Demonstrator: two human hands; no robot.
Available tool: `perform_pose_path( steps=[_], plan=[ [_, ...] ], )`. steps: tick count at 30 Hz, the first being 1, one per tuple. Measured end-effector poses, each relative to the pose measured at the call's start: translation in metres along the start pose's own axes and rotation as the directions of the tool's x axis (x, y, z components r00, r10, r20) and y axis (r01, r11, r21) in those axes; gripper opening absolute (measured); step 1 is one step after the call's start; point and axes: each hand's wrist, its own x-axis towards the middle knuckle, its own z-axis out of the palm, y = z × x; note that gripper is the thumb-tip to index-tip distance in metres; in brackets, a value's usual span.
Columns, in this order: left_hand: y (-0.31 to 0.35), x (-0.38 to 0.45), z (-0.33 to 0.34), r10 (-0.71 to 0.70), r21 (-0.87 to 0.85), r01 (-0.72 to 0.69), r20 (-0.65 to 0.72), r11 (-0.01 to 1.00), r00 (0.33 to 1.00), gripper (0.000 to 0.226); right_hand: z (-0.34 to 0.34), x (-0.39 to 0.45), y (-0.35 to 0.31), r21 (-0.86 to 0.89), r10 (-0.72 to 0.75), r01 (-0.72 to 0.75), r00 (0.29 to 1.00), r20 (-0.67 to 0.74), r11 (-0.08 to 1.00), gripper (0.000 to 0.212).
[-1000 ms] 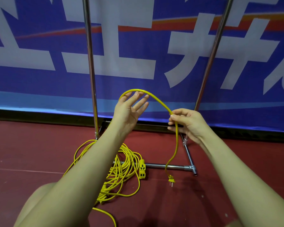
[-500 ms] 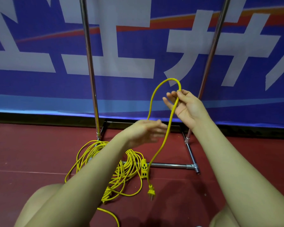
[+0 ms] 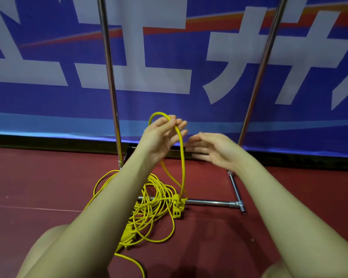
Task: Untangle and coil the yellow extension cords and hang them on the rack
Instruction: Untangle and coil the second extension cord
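Behind the rack (image 3: pixel 111 81) hangs a blue banner (image 3: pixel 48 105); its steel base rests on the red floor (image 3: pixel 38 187). Your left hand (image 3: pixel 159 137) pinches a raised loop of the yellow extension cord (image 3: pixel 181 157), likely as the first coil turn. Your right hand (image 3: pixel 213 150), fingers straight and holding nothing, hovers just beside that loop. Most of the cord is piled on the floor across the rack's base bar.

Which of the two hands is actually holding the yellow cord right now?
The left hand: its fingers pinch the top of a raised loop of the yellow cord. The right hand is open beside it, holding nothing.
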Motion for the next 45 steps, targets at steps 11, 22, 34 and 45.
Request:
perform_pose_path(
  steps=[11,22,34,45],
  plan=[
    [0.018,0.008,-0.013,-0.082,0.184,0.099,-0.097,0.978,0.992,0.014,0.028,-0.007,-0.003,0.011,-0.096,0.096,0.968,0.231,0.995,0.010],
    [0.002,-0.016,-0.010,-0.406,0.399,0.438,-0.167,0.805,0.898,0.050,0.020,0.009,-0.011,0.528,-0.210,0.314,0.945,-0.250,0.789,0.021],
    [-0.011,0.005,-0.011,-0.113,-0.120,0.088,-0.222,0.989,0.968,0.019,0.025,-0.008,-0.013,0.492,0.045,-0.025,0.999,-0.029,0.870,0.035],
    [0.004,0.001,-0.005,-0.049,-0.130,0.034,-0.115,0.991,0.992,0.018,0.020,0.006,0.013,-0.233,-0.186,0.173,0.982,-0.035,0.957,0.019]
  ],
)
